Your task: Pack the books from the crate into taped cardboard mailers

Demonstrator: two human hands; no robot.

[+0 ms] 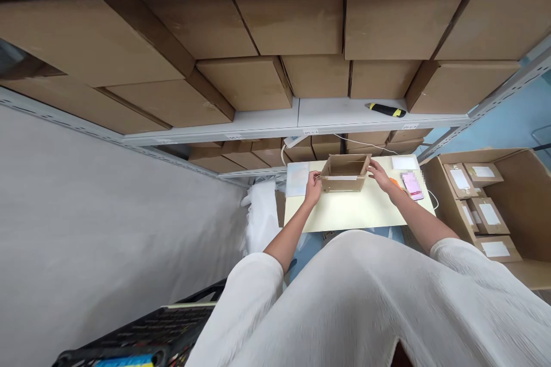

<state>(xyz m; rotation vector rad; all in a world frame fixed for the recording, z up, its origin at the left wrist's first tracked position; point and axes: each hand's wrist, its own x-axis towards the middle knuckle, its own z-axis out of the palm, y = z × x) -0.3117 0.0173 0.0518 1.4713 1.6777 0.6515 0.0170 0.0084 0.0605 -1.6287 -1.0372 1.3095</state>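
A small open cardboard box (343, 184) stands on the pale yellow table (344, 212), its inside facing up and a white strip along its near side. My left hand (313, 188) grips the left end of the box, fingers closed at the corner. On the opposite side, my right hand (379, 174) holds the right end near the upper edge. Just right of my right wrist lie something orange, partly hidden by my arm, and a pink item (412, 185), pixelated in part. A white pad (404, 163) rests behind them.
Shelves above hold several cardboard boxes (293, 17); a black and yellow utility knife (386, 110) lies on the shelf edge. At right, a large carton (529, 206) contains several small labelled boxes. White plastic wrap (262, 212) hangs left of the table; a black crate (172, 327) stands lower left.
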